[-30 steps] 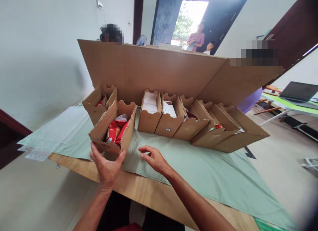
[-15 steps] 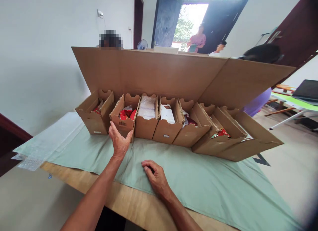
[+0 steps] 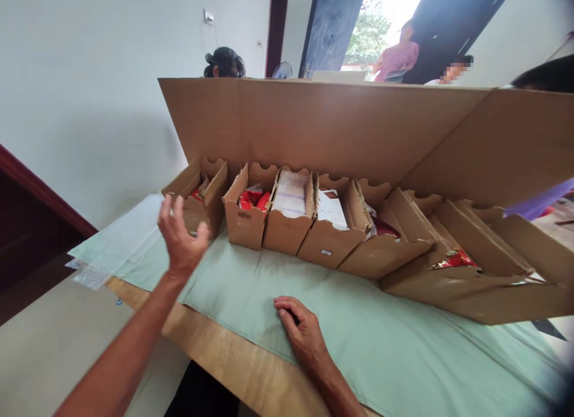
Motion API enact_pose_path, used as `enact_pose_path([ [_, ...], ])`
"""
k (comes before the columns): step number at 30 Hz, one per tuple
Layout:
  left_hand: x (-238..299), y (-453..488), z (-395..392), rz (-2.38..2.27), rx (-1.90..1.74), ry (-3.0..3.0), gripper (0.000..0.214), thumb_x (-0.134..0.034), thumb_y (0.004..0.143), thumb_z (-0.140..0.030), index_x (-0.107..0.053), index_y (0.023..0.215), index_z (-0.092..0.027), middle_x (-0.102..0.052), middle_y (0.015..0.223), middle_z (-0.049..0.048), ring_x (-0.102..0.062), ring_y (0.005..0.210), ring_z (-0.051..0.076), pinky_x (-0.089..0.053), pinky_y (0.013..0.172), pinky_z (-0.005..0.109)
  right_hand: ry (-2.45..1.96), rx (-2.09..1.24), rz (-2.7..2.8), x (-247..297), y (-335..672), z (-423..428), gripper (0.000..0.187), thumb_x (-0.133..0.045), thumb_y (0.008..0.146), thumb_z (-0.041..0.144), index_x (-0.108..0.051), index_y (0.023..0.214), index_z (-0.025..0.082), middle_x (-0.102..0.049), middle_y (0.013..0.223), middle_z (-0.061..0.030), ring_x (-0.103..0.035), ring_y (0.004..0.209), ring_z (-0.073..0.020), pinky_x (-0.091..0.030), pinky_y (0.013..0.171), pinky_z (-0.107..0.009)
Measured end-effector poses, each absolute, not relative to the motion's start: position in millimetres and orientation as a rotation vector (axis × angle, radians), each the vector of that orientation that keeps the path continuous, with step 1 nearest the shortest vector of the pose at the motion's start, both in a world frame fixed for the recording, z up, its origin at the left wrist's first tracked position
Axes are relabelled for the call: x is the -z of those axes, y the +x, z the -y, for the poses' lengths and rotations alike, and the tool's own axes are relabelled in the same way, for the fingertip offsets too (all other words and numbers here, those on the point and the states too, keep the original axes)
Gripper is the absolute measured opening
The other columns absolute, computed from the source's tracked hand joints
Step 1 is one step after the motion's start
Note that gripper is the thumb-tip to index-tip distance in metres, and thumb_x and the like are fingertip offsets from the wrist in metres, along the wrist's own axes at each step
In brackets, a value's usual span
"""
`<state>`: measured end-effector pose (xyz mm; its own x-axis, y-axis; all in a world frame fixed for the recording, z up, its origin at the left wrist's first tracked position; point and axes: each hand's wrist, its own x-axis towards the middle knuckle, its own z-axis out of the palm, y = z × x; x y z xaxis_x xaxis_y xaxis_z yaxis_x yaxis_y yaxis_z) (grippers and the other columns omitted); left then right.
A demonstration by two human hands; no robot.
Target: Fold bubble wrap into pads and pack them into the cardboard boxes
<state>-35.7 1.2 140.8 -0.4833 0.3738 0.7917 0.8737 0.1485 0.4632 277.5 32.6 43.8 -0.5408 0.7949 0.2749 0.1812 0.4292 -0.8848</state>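
Observation:
My left hand (image 3: 183,240) is raised in front of the leftmost cardboard box (image 3: 197,213). Its fingers are spread and hold nothing; whether the fingertips touch the box I cannot tell. My right hand (image 3: 301,330) rests on the pale green cloth (image 3: 251,285), loosely curled, with nothing visible in it. Beside the leftmost box stands a box with red packets (image 3: 255,198), then a box of bubble-wrapped items (image 3: 291,192) and a box with a white packet (image 3: 332,209). Further right, several boxes lean over, one with a shiny red packet (image 3: 455,259).
A tall cardboard panel (image 3: 323,118) rises behind the row. Clear plastic sheets (image 3: 121,240) hang over the table's left end. The wooden table edge (image 3: 210,339) runs along my side. Several people are beyond the panel, one in a pink top (image 3: 397,61).
My left hand has left the front of the second box and moved left to the leftmost one. The view has turned, so the row appears further right. My right hand stays on the cloth.

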Motion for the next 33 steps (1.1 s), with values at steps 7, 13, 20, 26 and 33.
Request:
enact_pose_path([
  [7, -197, -166, 2, 2.164, 0.856, -1.490, 0.029, -0.066, 0.072, -0.029, -0.075, 0.098, -0.020, -0.055, 0.150, 0.0148, -0.031, 0.150, 0.044, -0.029, 0.118, 0.065, -0.858, -1.103, 1.988, -44, 275, -35, 0.022, -0.055, 0.093, 0.033, -0.075, 0.091, 0.025, -0.079, 0.100, -0.0085, -0.074, 0.097, -0.0254, -0.059, 0.091, -0.038],
  [13, -219, -156, 1, 2.166, 0.381, -1.875, 0.017, -0.056, 0.083, -0.031, -0.072, 0.082, -0.025, -0.078, 0.107, 0.0067, -0.053, 0.136, 0.034, -0.024, 0.119, 0.064, -0.902, -1.144, 1.973, -46, 274, -36, 0.024, -0.055, 0.090, 0.036, -0.075, 0.092, 0.023, -0.078, 0.099, -0.0090, -0.073, 0.097, -0.0257, -0.057, 0.090, -0.037],
  [20, -250, -52, 53, 1.823, 0.300, -2.066, 0.025, -0.052, 0.090, -0.030, -0.073, 0.078, -0.024, -0.075, 0.081, 0.0060, -0.069, 0.092, 0.027, -0.042, 0.105, 0.052, -0.935, -1.336, 1.912, -58, 278, -42, 0.030, -0.058, 0.085, 0.044, -0.077, 0.090, 0.021, -0.077, 0.086, -0.0068, -0.070, 0.082, -0.0244, -0.055, 0.076, -0.036],
  [26, -278, 64, 44, 2.044, 0.409, -2.245, 0.018, -0.056, 0.082, -0.023, -0.069, 0.070, -0.020, -0.064, 0.058, 0.0006, -0.054, 0.055, 0.015, -0.036, 0.057, 0.028, -0.995, -1.354, 1.662, -94, 307, -41, 0.030, -0.066, 0.082, 0.046, -0.077, 0.095, 0.021, -0.077, 0.089, -0.0063, -0.068, 0.082, -0.0222, -0.052, 0.070, -0.032],
  [33, -307, 142, 33, 1.921, 1.125, -2.628, 0.023, -0.060, 0.092, -0.033, -0.073, 0.080, -0.018, -0.071, 0.072, -0.0005, -0.061, 0.065, 0.013, -0.044, 0.060, 0.025, -1.031, -1.331, 1.448, -110, 344, -18, 0.035, -0.071, 0.082, 0.050, -0.073, 0.102, 0.021, -0.077, 0.100, -0.0079, -0.069, 0.089, -0.0232, -0.054, 0.074, -0.034],
])
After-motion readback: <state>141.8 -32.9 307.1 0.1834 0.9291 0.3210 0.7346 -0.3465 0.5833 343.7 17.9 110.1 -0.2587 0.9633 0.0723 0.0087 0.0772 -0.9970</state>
